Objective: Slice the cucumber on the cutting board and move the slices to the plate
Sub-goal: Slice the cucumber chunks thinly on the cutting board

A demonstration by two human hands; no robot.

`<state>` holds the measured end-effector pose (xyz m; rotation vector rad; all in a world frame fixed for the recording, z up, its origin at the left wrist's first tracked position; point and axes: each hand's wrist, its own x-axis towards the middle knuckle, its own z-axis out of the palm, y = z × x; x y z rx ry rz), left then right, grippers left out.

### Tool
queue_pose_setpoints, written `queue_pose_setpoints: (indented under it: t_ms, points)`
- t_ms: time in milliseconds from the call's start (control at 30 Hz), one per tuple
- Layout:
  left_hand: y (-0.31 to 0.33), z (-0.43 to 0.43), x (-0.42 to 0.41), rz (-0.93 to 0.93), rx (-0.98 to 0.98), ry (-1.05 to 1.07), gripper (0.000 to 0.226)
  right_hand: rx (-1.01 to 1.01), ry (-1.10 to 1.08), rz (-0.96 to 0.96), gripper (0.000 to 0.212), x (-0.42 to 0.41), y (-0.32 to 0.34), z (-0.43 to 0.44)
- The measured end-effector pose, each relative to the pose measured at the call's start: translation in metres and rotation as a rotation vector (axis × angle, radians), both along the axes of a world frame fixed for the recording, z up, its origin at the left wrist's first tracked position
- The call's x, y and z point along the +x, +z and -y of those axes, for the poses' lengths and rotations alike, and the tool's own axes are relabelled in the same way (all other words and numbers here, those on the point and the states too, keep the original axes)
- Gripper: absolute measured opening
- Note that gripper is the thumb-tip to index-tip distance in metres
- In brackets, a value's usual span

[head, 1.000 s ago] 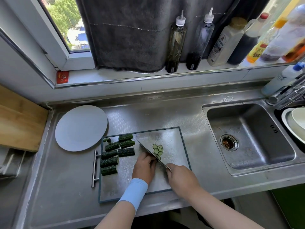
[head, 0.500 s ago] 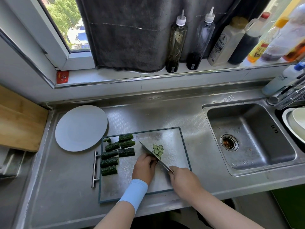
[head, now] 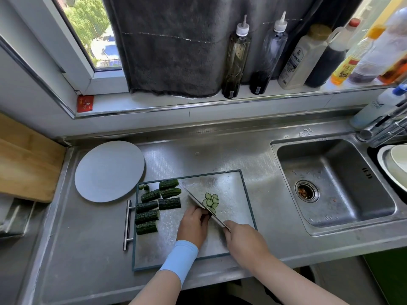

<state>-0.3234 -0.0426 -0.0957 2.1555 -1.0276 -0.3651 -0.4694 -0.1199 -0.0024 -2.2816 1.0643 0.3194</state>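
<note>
Grips long silver knife (head: 203, 205) in right hand (head: 245, 241), pins cucumber bit (head: 207, 216) (mostly hidden) under curled left hand (head: 192, 223). Shows few thin green slices (head: 211, 201) on shiny metal cutting board (head: 232, 183), many bumpy dark chunks (head: 147, 216) uncut, nothing on round grey plate (head: 109, 170).

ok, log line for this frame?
phase: slicing; left hand: holds cucumber piece; right hand: grips knife; slices: on cutting board; plate: no slices
</note>
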Motion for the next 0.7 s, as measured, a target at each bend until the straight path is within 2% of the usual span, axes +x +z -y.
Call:
queue_pose_setpoints:
  t_ms: [200, 700]
  points:
    - [-0.002, -0.001, 0.002, 0.0, 0.025, -0.001, 0.007, -0.034, 0.014, -0.025, 0.02, -0.014, 0.005, -0.001]
    - [-0.002, -0.002, 0.0, 0.023, -0.019, -0.024, 0.008, 0.073, -0.018, -0.033, 0.025, 0.009, -0.007, 0.005]
